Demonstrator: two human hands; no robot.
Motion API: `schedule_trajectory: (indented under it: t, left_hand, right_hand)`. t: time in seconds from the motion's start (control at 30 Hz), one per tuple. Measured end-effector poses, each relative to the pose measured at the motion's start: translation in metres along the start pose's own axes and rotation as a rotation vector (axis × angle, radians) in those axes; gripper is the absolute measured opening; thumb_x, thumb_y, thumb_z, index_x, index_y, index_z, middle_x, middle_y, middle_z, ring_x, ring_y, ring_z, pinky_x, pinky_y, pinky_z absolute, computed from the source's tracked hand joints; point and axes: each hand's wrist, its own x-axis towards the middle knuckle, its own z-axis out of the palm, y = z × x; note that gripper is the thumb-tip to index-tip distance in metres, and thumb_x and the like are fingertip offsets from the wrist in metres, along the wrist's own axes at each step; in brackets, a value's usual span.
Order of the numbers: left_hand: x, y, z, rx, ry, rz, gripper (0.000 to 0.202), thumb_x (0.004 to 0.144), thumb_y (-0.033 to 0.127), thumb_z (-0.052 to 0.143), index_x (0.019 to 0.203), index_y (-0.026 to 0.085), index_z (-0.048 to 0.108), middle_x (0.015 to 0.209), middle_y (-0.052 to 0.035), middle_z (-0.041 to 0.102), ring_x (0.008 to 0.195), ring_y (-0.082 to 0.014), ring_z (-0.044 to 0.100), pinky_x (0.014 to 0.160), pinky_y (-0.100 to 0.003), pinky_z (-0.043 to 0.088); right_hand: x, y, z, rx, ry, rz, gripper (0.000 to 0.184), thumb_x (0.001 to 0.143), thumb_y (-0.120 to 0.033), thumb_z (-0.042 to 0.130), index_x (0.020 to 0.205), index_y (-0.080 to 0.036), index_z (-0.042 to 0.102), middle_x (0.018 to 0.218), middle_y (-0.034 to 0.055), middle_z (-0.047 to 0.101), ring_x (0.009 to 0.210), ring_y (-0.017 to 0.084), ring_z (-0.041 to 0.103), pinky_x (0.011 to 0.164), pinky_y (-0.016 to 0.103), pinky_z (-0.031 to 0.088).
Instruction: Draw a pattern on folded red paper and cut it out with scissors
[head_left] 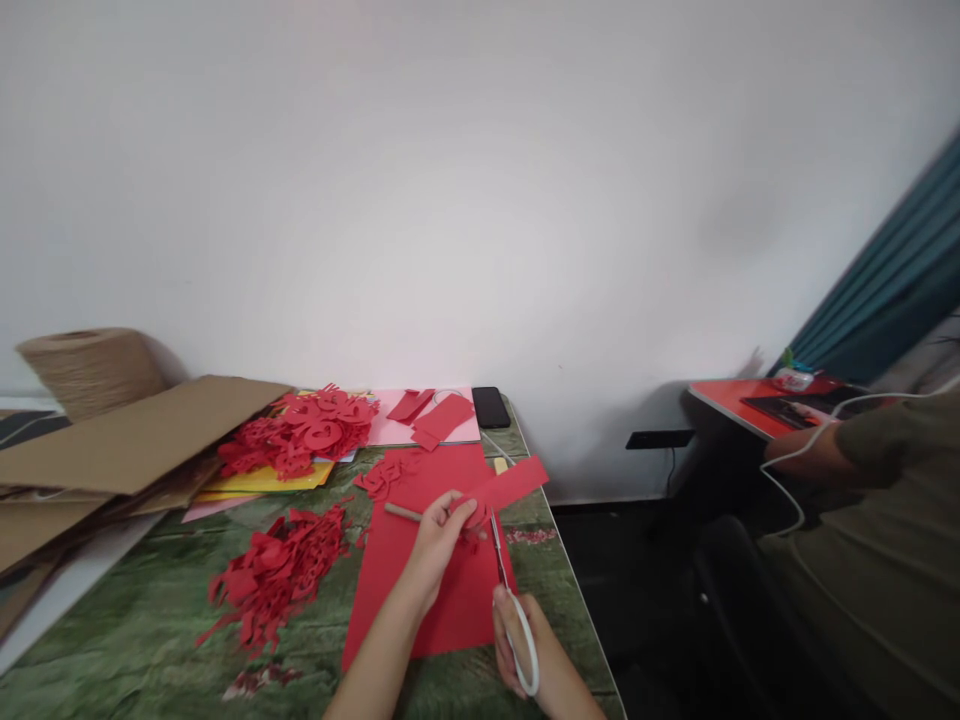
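Note:
My left hand (pixel 442 530) pinches a strip of red paper (pixel 514 484) that sticks out to the right, its near end partly hidden by my fingers. In my right hand (pixel 534 635) is a pair of scissors (pixel 532 655) with a white handle, the blades pointing up to the paper's lower edge. Whether the blades are apart is too fine to tell. Beneath both hands lies a large red sheet (pixel 450 620). A thin brownish stick (pixel 401 512) rests on it beside my left hand, and small red cutouts (pixel 384 474) lie at its upper left corner.
Red paper scraps (pixel 281 570) are heaped at left on the green table (pixel 127 630). Behind them, more red cutouts (pixel 315 432) pile near cardboard (pixel 142 430) and a twine spool (pixel 94 365). A black phone (pixel 491 407) lies by the wall. Another person (pixel 885 540) sits at right.

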Motion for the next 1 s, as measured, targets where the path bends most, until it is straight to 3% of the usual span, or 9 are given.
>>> schedule_trajectory:
  t: [0.17,0.43,0.77,1.0]
  left_hand:
    - [-0.002,0.003,0.000,0.071,-0.044,-0.018,0.027,0.062,0.038,0.068,0.067,0.018,0.051,0.049,0.0057,0.057,0.039,-0.0090,0.052,0.040,-0.018,0.035]
    - [-0.004,0.010,0.003,0.136,-0.078,-0.027,0.026,0.062,0.037,0.066,0.062,0.018,0.048,0.045,0.0074,0.052,0.035,-0.0079,0.049,0.039,-0.018,0.032]
    - [-0.001,0.005,-0.003,0.142,-0.075,-0.010,0.026,0.063,0.036,0.065,0.065,0.019,0.047,0.044,0.0080,0.051,0.035,-0.0079,0.048,0.040,-0.018,0.033]
    - [-0.003,0.009,-0.001,0.176,-0.091,-0.012,0.026,0.063,0.038,0.065,0.065,0.018,0.048,0.046,0.0093,0.046,0.032,-0.0053,0.040,0.036,-0.018,0.032]
  right_hand:
    - [-0.005,-0.009,-0.005,-0.073,-0.076,-0.038,0.065,0.075,-0.070,0.027,0.034,-0.020,0.032,0.025,-0.0064,0.027,0.022,0.003,0.026,0.026,0.016,0.017]
    - [-0.002,-0.007,-0.007,-0.055,-0.113,-0.034,0.062,0.072,-0.073,0.025,0.038,-0.021,0.032,0.025,-0.0089,0.023,0.019,0.004,0.026,0.025,0.018,0.015]
    - [-0.006,-0.013,0.001,-0.050,-0.012,0.018,0.062,0.062,-0.081,0.027,0.039,-0.023,0.026,0.027,-0.0082,0.024,0.022,0.003,0.022,0.023,0.017,0.016]
    - [-0.010,-0.018,-0.007,-0.113,-0.108,-0.052,0.064,0.076,-0.070,0.025,0.035,-0.020,0.031,0.025,-0.0073,0.025,0.022,0.002,0.024,0.028,0.018,0.017]
